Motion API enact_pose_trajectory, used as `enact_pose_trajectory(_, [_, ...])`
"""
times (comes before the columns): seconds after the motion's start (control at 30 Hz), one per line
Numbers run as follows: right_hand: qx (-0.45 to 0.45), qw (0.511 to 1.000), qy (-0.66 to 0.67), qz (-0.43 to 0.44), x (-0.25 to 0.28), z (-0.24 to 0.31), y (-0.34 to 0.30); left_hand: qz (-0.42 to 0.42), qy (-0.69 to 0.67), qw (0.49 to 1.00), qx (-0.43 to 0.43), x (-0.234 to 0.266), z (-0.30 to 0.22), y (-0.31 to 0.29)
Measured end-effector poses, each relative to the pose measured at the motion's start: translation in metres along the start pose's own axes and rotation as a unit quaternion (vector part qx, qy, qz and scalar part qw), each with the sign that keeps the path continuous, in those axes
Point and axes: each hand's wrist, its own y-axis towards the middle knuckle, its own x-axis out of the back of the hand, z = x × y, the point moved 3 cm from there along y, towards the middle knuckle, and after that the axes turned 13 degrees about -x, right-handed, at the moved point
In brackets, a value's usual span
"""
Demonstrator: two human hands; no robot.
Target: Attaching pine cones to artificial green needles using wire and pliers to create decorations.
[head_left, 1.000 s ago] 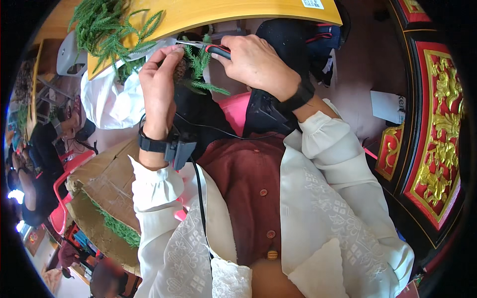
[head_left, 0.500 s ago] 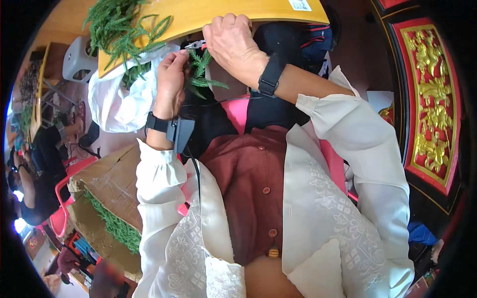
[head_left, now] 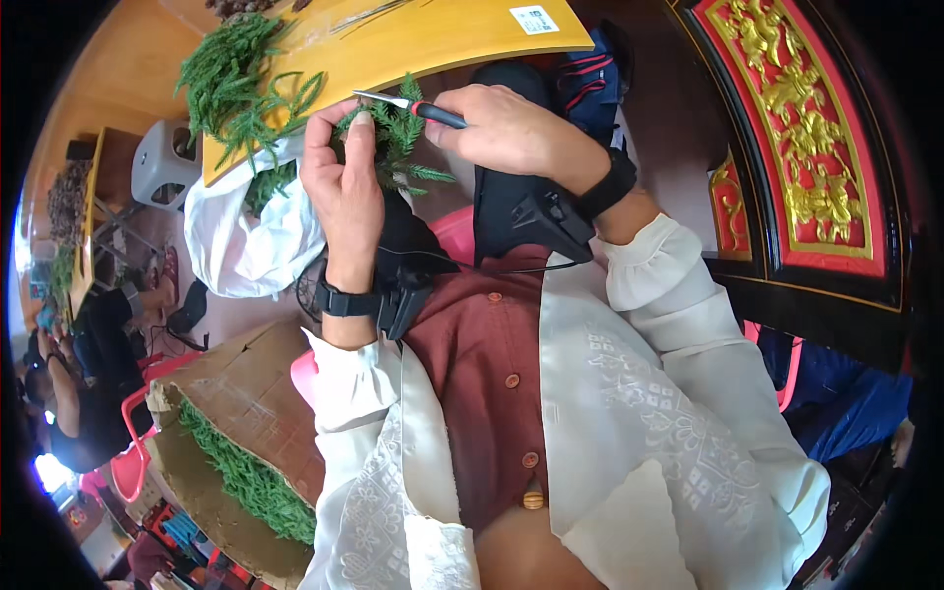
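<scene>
Between thumb and fingers, my left hand (head_left: 344, 167) pinches the stem end of a green artificial fir sprig (head_left: 401, 133), whose needles spread to the right. My right hand (head_left: 506, 128) grips pliers (head_left: 433, 110) by their black and red handles. The slim metal jaws reach left, close to my left fingertips at the stem. Whether the jaws touch the stem I cannot tell. Both hands are just off the near edge of the yellow table (head_left: 472, 39), above my lap. A heap of green sprigs (head_left: 231, 74) lies on the table's left end.
A white plastic bag (head_left: 236, 236) with greenery hangs below the table corner. A cardboard box (head_left: 246, 393) of green sprigs stands at my left. Thin rods (head_left: 369, 15) lie on the table. Beyond are a grey stool (head_left: 162, 162), another person (head_left: 84, 393) and a carved red-gold panel (head_left: 801, 128).
My right hand has turned and lowered, palm more inward, showing the pliers' handles. The pliers still point left to the stem. My left hand keeps its pinch on the sprig, and the view has shifted.
</scene>
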Motion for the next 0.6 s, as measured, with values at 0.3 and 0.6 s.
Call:
enact_pose_trajectory(0.3, [-0.015, 0.979, 0.086, 0.186, 0.003, -0.008, -0.005, 0.031, 0.048, 0.998, 0.009, 0.004, -0.011, -0.011])
enact_pose_trajectory(0.6, [-0.025, 0.961, 0.123, 0.246, -0.005, -0.011, -0.004, 0.031, 0.092, 0.995, -0.035, 0.009, -0.011, -0.01])
